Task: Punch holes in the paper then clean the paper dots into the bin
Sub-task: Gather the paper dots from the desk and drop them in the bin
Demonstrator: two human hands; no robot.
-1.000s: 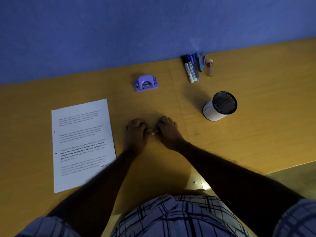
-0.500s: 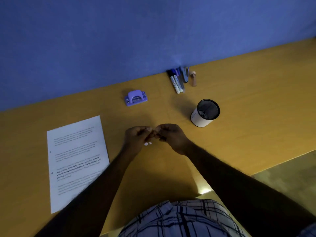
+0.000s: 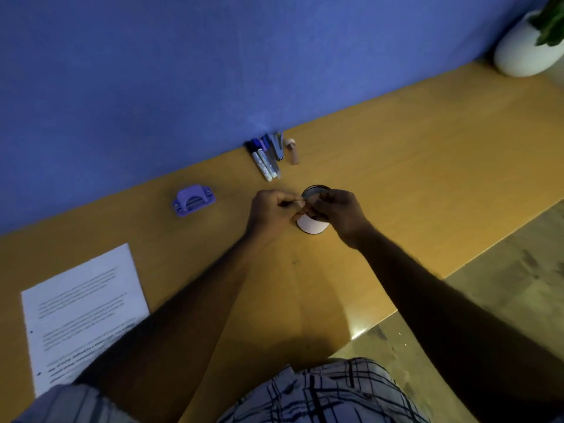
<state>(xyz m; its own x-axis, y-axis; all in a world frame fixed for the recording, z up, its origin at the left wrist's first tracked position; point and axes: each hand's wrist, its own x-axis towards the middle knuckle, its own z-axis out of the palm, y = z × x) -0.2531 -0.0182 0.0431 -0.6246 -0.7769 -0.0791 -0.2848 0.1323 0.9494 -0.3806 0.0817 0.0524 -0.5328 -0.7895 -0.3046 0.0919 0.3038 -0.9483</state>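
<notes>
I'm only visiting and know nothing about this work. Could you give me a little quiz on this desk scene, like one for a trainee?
1. True or false: the purple plastic hole punch stands on the yellow wooden desk, apart from the printed white paper sheet.
2. The left hand and right hand meet above: A) the small white cylindrical bin; B) the paper sheet; C) the hole punch.
3. What lies against the blue wall, beyond the bin?

Key: 1 true. 2 A. 3 the bundle of marker pens.
</notes>
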